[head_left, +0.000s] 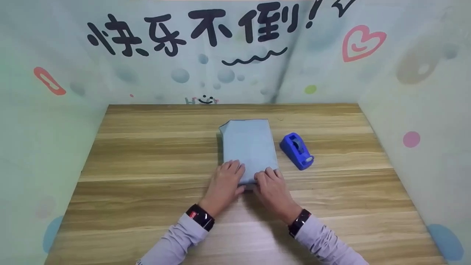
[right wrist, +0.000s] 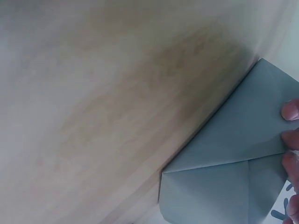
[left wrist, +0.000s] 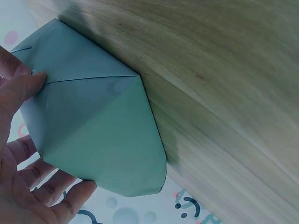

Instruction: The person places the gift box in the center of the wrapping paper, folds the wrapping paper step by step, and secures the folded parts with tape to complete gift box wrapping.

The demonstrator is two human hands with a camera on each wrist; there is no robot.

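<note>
A box wrapped in pale blue paper [head_left: 248,147] lies flat on the table, its near end toward me. My left hand [head_left: 225,186] grips the near left corner, fingers on top and thumb at the near end. In the left wrist view the thumb [left wrist: 32,86] presses the folded end of the wrapped box [left wrist: 93,121], where a straight paper edge runs across. My right hand [head_left: 273,189] holds the near right corner with bent fingers. The right wrist view has its fingertips [right wrist: 290,110] on the wrapped box [right wrist: 224,140], beside creased folds; its thumb is hard to make out.
A blue tape dispenser [head_left: 297,151] with a roll in it stands just right of the wrapped box. Wood-grain table [head_left: 147,158] extends around them. A printed backdrop [head_left: 154,81] with black characters rises behind the table and along both sides.
</note>
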